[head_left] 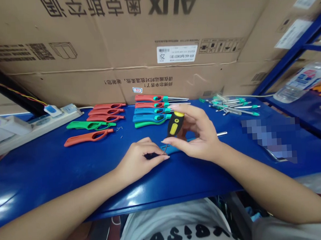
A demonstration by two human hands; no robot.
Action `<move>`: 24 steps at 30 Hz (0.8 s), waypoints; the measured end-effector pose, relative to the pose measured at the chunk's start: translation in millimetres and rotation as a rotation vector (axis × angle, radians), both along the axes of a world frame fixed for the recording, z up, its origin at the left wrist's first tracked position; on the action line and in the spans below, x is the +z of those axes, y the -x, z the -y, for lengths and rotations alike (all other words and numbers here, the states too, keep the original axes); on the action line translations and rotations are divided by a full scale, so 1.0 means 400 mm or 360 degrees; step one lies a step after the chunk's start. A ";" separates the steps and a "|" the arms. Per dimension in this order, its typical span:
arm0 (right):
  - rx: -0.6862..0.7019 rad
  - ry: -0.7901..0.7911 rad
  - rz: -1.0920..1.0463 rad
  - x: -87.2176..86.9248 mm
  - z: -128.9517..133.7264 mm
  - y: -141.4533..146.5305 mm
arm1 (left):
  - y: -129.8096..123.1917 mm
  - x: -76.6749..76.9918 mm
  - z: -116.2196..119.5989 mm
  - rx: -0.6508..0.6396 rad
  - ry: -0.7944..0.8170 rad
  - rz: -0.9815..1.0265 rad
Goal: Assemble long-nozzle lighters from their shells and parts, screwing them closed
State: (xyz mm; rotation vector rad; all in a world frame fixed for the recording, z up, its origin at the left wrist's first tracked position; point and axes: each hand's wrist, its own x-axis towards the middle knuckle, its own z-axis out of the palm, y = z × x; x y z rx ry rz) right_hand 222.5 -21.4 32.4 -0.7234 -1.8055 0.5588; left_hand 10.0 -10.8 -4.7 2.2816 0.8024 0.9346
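My right hand is closed round a black and yellow screwdriver, its thin shaft pointing down at a blue lighter. My left hand pinches the handle end of that lighter near the screwdriver's tip. The lighter's metal tube sticks out to the right, past my right hand. Behind my hands is a stack of assembled lighters in red, blue and green. Further left lie orange and green handle shells, with a few small screws beside them.
Metal tubes with teal parts are heaped at the back right. A power strip with plugs runs along the left. A blurred flat object and a plastic bottle are at the right. A large cardboard box stands behind the blue table.
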 end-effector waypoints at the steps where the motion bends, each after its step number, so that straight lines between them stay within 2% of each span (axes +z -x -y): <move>1: 0.0021 -0.0037 0.0059 -0.004 -0.001 -0.001 | 0.000 -0.001 0.000 0.0003 -0.0007 0.0001; 4: 0.0136 0.0051 0.0194 -0.003 0.004 0.000 | 0.001 -0.002 -0.002 0.0002 -0.0037 -0.0002; 8: 0.0177 0.0222 0.0059 0.009 0.016 0.012 | 0.003 -0.005 -0.009 0.0004 -0.0067 0.0009; 12: 0.0091 0.0235 -0.0033 0.003 0.008 0.018 | 0.009 -0.011 -0.018 0.0112 -0.0089 -0.0061; 18: 0.0110 0.0137 -0.0038 -0.037 -0.022 0.016 | 0.014 -0.019 -0.026 0.0106 0.0020 -0.0403; 24: 0.0090 0.0066 0.0073 -0.045 -0.024 0.018 | 0.012 -0.018 -0.026 0.0090 0.0015 -0.0431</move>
